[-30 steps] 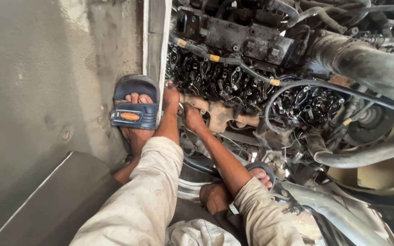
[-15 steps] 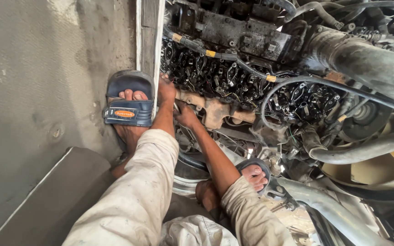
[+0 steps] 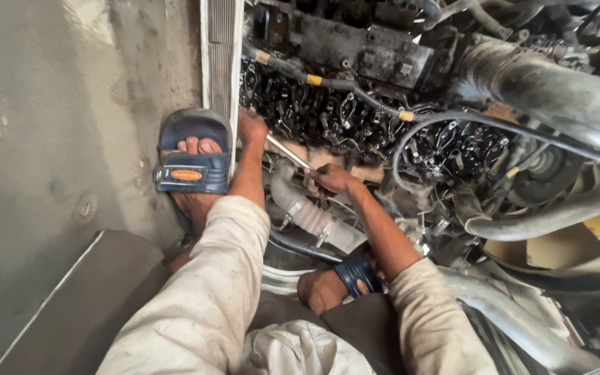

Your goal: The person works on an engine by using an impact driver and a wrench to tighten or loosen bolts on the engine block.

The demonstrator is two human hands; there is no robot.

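Both hands are on one tool: a slim metal bar point(image 3: 287, 153), likely a wrench or ratchet handle, though grime and shadow keep me from telling which. The left hand point(image 3: 251, 128) is wrapped shut round its upper end, hard against the ribbed radiator edge point(image 3: 218, 62); the right hand point(image 3: 332, 179) is closed over its lower end, down near the engine's flank. So the bar runs between the two fists, its long axis slanting from upper left, by the left hand, down and right to the right hand. It lies low against the side of the engine point(image 3: 355, 118), just below the row of dark valve gear, and above a corrugated hose point(image 3: 307, 208) that curves under both wrists. Neither hand is nearer; each holds an end, and only the bright middle stretch shows. Which end carries the working head I cannot tell, since both are buried in the fists. The left forearm comes straight up from a pale sleeve point(image 3: 210, 292), the right crosses in from the lower right. A foot in a blue sandal point(image 3: 194, 163) is braced just left of the radiator edge, beside the left wrist; a second sandal point(image 3: 357, 274) sits below the right forearm.
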